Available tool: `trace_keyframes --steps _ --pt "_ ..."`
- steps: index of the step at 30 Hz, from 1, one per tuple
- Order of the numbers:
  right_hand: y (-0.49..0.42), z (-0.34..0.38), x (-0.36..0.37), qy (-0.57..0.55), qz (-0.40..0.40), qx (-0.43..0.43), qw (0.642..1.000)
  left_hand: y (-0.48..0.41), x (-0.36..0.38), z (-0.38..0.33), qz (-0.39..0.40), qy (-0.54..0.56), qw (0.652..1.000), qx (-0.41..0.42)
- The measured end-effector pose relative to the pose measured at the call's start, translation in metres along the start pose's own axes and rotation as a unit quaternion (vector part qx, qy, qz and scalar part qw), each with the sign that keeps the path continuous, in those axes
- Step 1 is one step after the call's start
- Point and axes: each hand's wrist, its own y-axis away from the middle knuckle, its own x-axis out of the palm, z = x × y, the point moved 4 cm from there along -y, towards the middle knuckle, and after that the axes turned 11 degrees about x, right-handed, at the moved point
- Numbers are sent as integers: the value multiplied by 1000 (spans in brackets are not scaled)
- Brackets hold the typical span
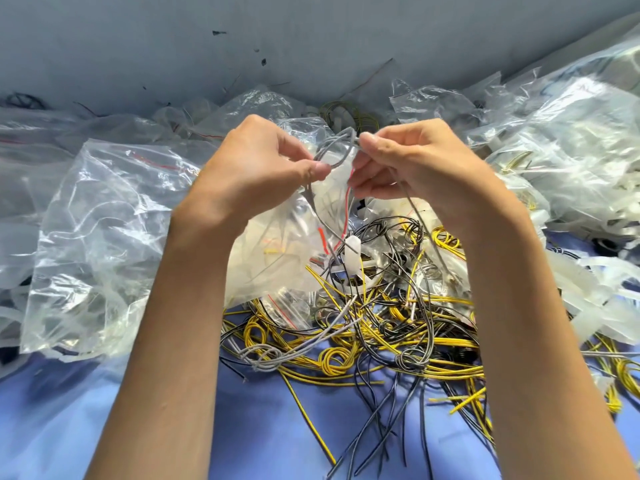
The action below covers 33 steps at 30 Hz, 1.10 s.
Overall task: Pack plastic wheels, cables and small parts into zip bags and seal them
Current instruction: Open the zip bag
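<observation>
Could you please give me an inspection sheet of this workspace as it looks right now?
Surface: blue sheet, visible mainly at the front.
Job's things: clear zip bags heaped left and right; looped grey cable held in the hands; wheels not clearly seen.
Clutter: white plastic strips piled at right.
Grippers: left hand and right hand each pinch the grey cable above the pile.
Cables: yellow cables and black cables tangled on the sheet; a grey coil lies among them.
Surroundings: grey wall behind, with dark marks.
</observation>
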Motion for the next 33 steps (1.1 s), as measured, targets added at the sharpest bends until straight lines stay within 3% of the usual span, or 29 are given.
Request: trace_keyframes --steps 4,9,13,17,20,23,25,29,33 --pt "5 4 9 31 62 -9 998 1 1 1 14 2 1000 0" --pt "1 1 24 97 49 -5 994 1 4 -5 23 8 1000 -1" --pt "0 1 38 43 88 13 995 0 3 -5 -2 8 1000 1" --pt "-3 -1 45 121 82 -35 989 0 -1 -3 -17 2 1000 11" --pt "-4 -4 43 103 91 -29 990 1 -6 -4 -18 16 1000 14" --pt "-5 -9 34 229 48 -36 971 2 -12 -5 -38 3 999 10" --pt "-4 -6 30 320 12 -59 945 4 -11 -10 -7 -7 1000 17" --pt "1 6 28 310 -41 -104 944 11 5 -31 95 -12 994 54" --pt "6 9 43 359 28 -121 925 10 2 -43 31 -17 997 76"
